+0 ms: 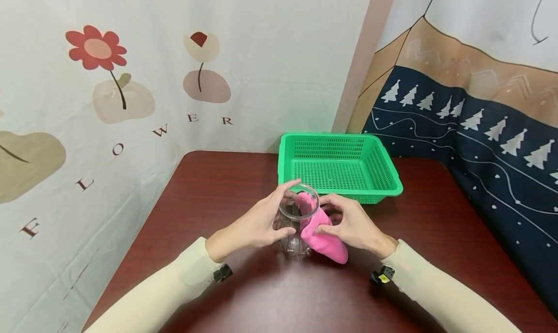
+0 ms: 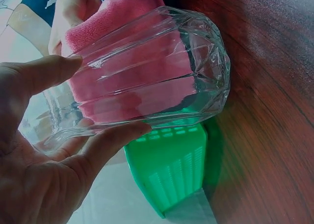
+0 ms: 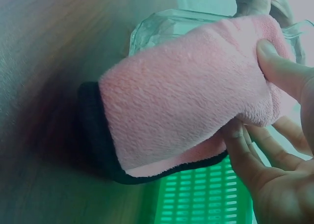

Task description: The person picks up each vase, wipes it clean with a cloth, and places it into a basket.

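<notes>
A clear glass vase (image 1: pixel 293 245) with fluted sides and a round open rim stands upright in front of me; whether its base touches the table cannot be told. My left hand (image 1: pixel 263 222) holds it from the left near the rim, thumb on one side and fingers on the other. On the right, my right hand (image 1: pixel 355 224) pinches a pink plush cloth (image 1: pixel 328 245) between thumb and fingers. The cloth (image 3: pixel 171 96) hangs folded along the vase's right side, with a dark trim on its lower edge. Through the glass (image 2: pixel 208 62) its pink shows in the left wrist view.
Just behind the hands, a green plastic basket (image 1: pixel 394 189) with slotted walls sits on the dark red-brown table (image 1: pixel 226 187). Printed curtains (image 1: pixel 279 71) hang behind the table and along its sides.
</notes>
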`<state>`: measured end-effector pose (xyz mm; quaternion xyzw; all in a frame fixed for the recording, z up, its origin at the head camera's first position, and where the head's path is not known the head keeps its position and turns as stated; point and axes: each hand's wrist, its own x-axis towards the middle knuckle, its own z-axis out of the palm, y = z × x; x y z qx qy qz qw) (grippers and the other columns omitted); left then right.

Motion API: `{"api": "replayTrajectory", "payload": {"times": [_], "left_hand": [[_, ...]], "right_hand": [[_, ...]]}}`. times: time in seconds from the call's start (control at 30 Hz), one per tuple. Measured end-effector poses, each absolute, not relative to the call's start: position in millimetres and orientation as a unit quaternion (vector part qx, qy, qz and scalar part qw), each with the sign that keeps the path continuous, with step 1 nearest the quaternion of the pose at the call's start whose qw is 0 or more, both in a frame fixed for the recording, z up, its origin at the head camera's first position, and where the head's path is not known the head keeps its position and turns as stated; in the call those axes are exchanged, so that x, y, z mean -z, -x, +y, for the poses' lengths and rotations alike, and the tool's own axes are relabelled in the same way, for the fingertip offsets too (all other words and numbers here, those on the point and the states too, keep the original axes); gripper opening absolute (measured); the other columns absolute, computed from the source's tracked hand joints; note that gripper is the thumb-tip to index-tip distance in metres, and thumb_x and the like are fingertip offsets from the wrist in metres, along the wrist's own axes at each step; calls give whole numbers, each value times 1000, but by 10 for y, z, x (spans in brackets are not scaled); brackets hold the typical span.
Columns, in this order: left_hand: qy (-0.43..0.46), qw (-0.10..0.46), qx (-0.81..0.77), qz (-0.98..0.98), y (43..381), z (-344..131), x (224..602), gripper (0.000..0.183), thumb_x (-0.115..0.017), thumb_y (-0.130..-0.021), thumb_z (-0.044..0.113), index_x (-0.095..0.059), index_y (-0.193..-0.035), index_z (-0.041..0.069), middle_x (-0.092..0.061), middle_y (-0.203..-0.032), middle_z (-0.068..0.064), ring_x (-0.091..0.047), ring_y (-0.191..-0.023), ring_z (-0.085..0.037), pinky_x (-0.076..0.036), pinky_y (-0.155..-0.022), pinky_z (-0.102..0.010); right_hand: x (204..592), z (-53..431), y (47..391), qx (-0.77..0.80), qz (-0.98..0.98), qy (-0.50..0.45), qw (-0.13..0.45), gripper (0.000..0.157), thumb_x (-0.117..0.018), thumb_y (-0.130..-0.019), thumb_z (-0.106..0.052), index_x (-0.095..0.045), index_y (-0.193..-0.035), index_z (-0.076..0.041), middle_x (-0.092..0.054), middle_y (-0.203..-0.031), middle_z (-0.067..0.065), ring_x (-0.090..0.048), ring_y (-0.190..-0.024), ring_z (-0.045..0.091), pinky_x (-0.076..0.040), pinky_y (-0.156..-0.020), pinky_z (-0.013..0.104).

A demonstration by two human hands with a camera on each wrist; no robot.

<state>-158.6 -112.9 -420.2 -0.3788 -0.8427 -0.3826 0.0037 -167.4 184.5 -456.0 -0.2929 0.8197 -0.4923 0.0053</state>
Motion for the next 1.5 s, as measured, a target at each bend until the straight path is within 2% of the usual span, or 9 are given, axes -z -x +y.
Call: {"api": "replayTrajectory", "payload": {"times": [0.2,0.4,0.63,0.87,1.0,1.23,1.5], "left_hand": [[382,4,390,-838,1572,-1129,4208,114,-95,-92,1,-24,-180,8,-68,-156,-19,-74,-139,-39,-69,-97,-35],[383,6,392,-837,1579,-1126,4218,113,-95,-92,0,-25,-180,8,-68,-156,-18,-74,-139,-38,-69,-96,-36],[384,5,400,-832,1581,-1128,4224,113,-95,-92,-1,-25,-180,9,-67,-157,-20,-75,-139,-39,-71,-95,-44],[383,0,403,-831,1573,-1125,4219,113,-95,-92,-1,-25,-180,9,-67,-159,-19,-75,-139,-40,-71,-94,-42],[380,-5,403,-832,1568,-1127,4207,113,-95,-93,0,-25,-181,9,-66,-161,-19,-74,-140,-40,-71,-93,-42],[381,-2,403,-832,1568,-1138,4201,112,-94,-93,0,-25,-180,8,-66,-160,-20,-74,-139,-41,-71,-95,-50],[378,-5,403,-834,1572,-1143,4202,112,-94,-93,-1,-24,-180,7,-65,-160,-21,-73,-139,-41,-71,-95,-46]], "right_hand": [[4538,1824,1623,521,802,293,-22,58,-101,-87,1,-80,-139,-8,-83,-132,10,-81,-105,17,-71,-93,28],[4475,1820,1608,547,780,301,-46,58,-97,-91,3,-78,-144,-7,-83,-136,13,-81,-110,12,-71,-96,27],[4424,1832,1600,576,761,293,-57,58,-95,-91,7,-78,-145,-4,-82,-137,19,-80,-123,5,-70,-101,28],[4401,1852,1586,590,752,288,-59,55,-94,-91,7,-79,-144,-2,-82,-136,23,-80,-121,5,-70,-100,29],[4371,1857,1582,596,748,284,-67,56,-95,-89,9,-80,-142,-3,-82,-135,23,-80,-121,5,-71,-99,30],[4356,1855,1588,592,752,284,-62,58,-95,-90,8,-79,-144,-3,-82,-137,22,-79,-123,5,-71,-99,29],[4362,1827,1598,573,763,292,-55,55,-96,-91,4,-81,-144,-7,-82,-140,16,-76,-126,5,-71,-98,28]]}}
